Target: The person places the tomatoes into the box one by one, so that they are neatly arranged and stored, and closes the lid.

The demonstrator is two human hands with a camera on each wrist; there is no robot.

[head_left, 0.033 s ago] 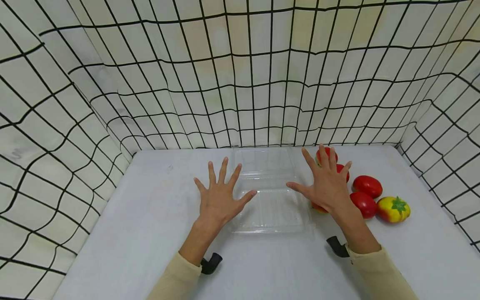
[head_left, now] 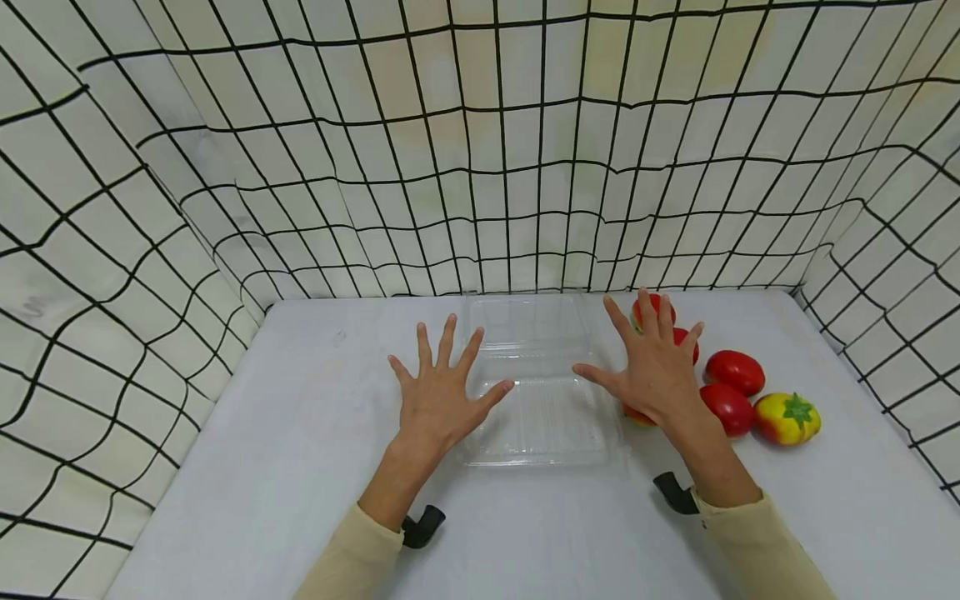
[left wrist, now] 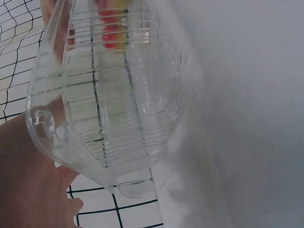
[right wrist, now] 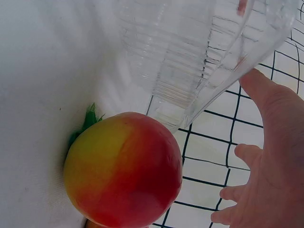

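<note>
A clear plastic clamshell box (head_left: 540, 421) lies with its lid (head_left: 525, 321) folded back on the table. My left hand (head_left: 438, 404) hovers at the box's left side, fingers spread, holding nothing. Over the box's right side, my right hand (head_left: 656, 375) is spread the same way, also with nothing in it. Beneath and beside it are red tomato-like fruits (head_left: 735, 372) and a yellow-and-red one with a green leafy top (head_left: 787, 419). The right hand partly hides several of them. In the right wrist view a round yellow-red fruit (right wrist: 126, 171) sits close to the box (right wrist: 180, 71).
A white cloth-like surface (head_left: 300, 467) covers the table. Black netting (head_left: 540, 167) over pale walls encloses the back and both sides. Each wrist carries a black mount (head_left: 423, 527) next to a beige sleeve (head_left: 356, 550).
</note>
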